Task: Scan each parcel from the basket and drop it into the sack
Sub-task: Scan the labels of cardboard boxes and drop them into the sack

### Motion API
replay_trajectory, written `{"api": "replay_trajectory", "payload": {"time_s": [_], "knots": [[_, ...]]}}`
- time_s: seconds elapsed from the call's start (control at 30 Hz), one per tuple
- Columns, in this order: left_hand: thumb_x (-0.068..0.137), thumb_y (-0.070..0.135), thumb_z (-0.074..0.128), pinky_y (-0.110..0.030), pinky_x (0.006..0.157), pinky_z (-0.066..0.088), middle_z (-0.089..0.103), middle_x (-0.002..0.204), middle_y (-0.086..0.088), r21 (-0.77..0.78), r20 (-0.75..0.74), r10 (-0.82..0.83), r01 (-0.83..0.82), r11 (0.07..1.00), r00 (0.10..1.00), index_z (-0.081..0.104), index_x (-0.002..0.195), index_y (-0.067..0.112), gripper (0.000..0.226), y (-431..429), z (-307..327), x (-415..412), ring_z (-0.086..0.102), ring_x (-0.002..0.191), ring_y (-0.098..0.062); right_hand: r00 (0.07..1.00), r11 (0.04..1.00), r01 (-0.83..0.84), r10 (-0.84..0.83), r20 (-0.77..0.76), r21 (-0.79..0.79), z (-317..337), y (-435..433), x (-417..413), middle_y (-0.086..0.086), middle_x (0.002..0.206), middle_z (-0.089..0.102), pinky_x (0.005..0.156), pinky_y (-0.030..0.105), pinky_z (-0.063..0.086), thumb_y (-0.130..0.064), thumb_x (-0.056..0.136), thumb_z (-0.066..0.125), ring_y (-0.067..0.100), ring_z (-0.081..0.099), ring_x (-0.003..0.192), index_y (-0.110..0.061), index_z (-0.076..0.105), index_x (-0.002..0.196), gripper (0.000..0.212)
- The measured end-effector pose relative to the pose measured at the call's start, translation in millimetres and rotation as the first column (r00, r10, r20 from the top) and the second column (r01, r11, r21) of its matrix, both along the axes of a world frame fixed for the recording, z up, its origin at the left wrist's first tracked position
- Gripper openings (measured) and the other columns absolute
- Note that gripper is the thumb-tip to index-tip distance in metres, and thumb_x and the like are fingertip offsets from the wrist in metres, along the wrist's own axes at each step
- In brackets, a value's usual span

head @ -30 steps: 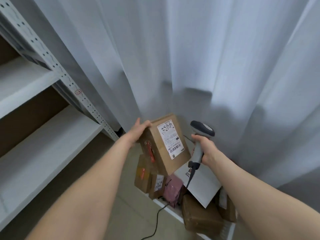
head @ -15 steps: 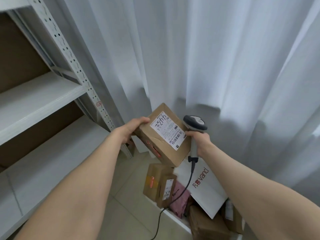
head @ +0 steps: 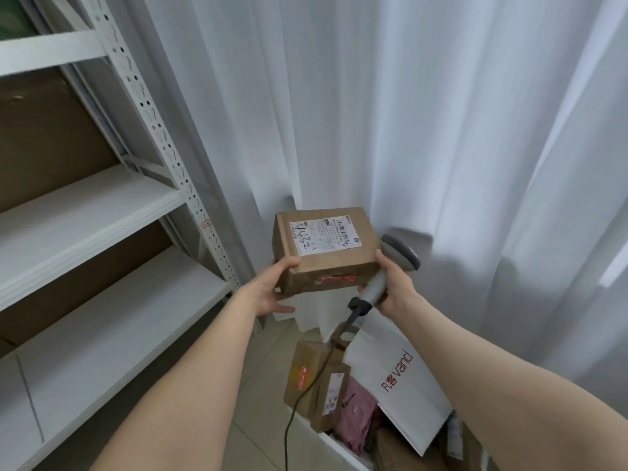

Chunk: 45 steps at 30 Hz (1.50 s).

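Sitting level in mid-air before the white curtain [head: 407, 113], the cardboard parcel [head: 323, 263] has its long axis running left to right across the view. Its shipping label [head: 323, 234] faces up, with the barcode strip on the label's far-right side. The left grip [head: 272, 292] — a bare hand — clasps the near-left corner, thumb on the top face and fingers beneath. The right grip [head: 396, 283] is wrapped round the handle of the barcode scanner [head: 399, 254], one fingertip touching the parcel's right edge. The scanner head lies just beside the parcel's right end, about level with its top face rather than above it; which way its window points I cannot tell. I judge that the scan turns on that offset — the right grip is nearer the barcode, so the head must tip over the label or the parcel tilt towards it. The cable [head: 287, 436] hangs towards the basket [head: 339, 443] below, which holds brown boxes [head: 306, 365], a pink bag [head: 356, 416] and a white mailer [head: 407, 396]. Metal shelving [head: 85, 212] stands at left. No sack is in view.
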<state>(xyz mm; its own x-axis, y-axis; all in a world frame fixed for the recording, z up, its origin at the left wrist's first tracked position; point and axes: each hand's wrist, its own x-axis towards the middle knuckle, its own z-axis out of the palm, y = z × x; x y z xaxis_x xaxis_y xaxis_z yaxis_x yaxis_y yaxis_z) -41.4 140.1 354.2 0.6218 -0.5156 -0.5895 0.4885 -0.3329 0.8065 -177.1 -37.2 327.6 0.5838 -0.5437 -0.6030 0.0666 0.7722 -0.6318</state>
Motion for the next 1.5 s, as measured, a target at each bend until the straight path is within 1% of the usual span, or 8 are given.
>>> {"api": "replay_trajectory", "payload": {"time_s": [0.23,0.5,0.63,0.83,0.93,1.1,1.37,1.5], "knots": [[0.047,0.040,0.082,-0.059,0.110,0.021,0.051,0.135,-0.011,-0.064,0.097,-0.064,0.070,0.995,0.993,0.034,0.141,0.027,0.107,-3.2,-2.9,-7.9,0.048,0.118,-0.026,0.996,0.987,0.087,-0.090,-0.010,-0.137,11.5,-13.6,-1.1,0.010,0.087,0.064,0.071,0.038,0.052,-0.005,0.084,0.072,0.023,0.062,0.074,-0.008,0.051,0.109,0.033],[0.043,0.085,0.060,-0.055,0.100,0.037,0.055,0.132,-0.010,-0.040,0.103,0.166,-0.163,0.986,0.981,0.045,0.136,0.017,0.116,-16.0,9.9,1.2,0.049,0.121,-0.032,0.996,0.979,0.079,-0.083,-0.019,-0.186,13.7,-18.4,0.5,0.011,0.089,0.063,0.066,0.031,0.052,0.007,0.085,0.063,0.021,0.062,0.073,-0.012,0.053,0.087,0.021],[0.050,0.075,0.070,-0.043,0.075,0.055,0.052,0.132,-0.012,-0.052,0.131,0.160,-0.154,0.987,0.978,0.031,0.143,0.028,0.111,-18.6,12.0,-0.3,0.056,0.108,-0.033,0.988,0.985,0.148,-0.142,0.063,-0.092,13.1,-18.1,1.0,0.012,0.099,0.066,0.066,0.031,0.057,-0.002,0.085,0.070,0.022,0.065,0.078,-0.010,0.055,0.103,0.025],[0.080,0.051,0.063,-0.054,0.086,0.052,0.052,0.124,-0.012,-0.062,0.162,0.253,-0.246,0.967,0.954,0.021,0.144,0.026,0.080,-27.1,6.6,-10.0,0.056,0.104,-0.034,0.974,0.965,0.178,-0.201,0.107,0.194,5.7,-2.3,3.3,0.013,0.105,0.072,0.074,0.041,0.060,-0.028,0.077,0.081,0.032,0.071,0.092,-0.012,0.055,0.120,0.053],[0.083,0.040,0.065,-0.057,0.092,0.047,0.045,0.135,-0.011,-0.091,0.196,0.293,-0.280,0.956,0.936,-0.002,0.151,0.033,0.096,-28.8,5.2,-13.8,0.052,0.112,-0.035,0.962,0.937,0.238,-0.263,0.069,0.254,-0.1,2.8,5.2,0.012,0.107,0.069,0.070,0.038,0.060,-0.035,0.075,0.083,0.031,0.069,0.094,-0.013,0.052,0.124,0.063],[0.057,0.050,0.075,-0.051,0.078,0.053,0.034,0.147,-0.009,-0.108,0.217,0.330,-0.314,0.943,0.919,-0.003,0.147,0.046,0.119,-37.1,5.7,-12.2,0.049,0.118,-0.034,0.957,0.917,0.265,-0.288,0.033,0.297,-2.7,11.9,9.4,0.007,0.104,0.062,0.075,0.039,0.058,-0.043,0.075,0.081,0.028,0.065,0.093,-0.015,0.049,0.124,0.065],[0.081,0.028,0.071,-0.069,0.100,0.027,0.043,0.143,-0.008,-0.078,0.276,0.093,-0.074,0.994,0.957,0.017,0.139,0.045,0.082,-34.3,5.6,-14.0,0.041,0.127,-0.035,0.958,0.925,0.239,-0.274,0.084,0.294,3.4,3.8,15.4,0.003,0.098,0.076,0.051,0.028,0.055,-0.015,0.076,0.082,0.019,0.074,0.078,-0.017,0.063,0.122,0.051],[0.061,0.050,0.080,-0.074,0.101,0.018,0.039,0.146,-0.010,-0.093,0.212,0.077,-0.058,0.994,0.974,0.014,0.147,0.042,0.109,-31.8,14.7,-12.5,0.038,0.131,-0.036,0.957,0.937,0.237,-0.271,0.105,0.258,6.1,-5.4,14.5,0.003,0.098,0.076,0.058,0.031,0.056,-0.005,0.078,0.077,0.017,0.074,0.074,-0.012,0.061,0.124,0.049]]}}
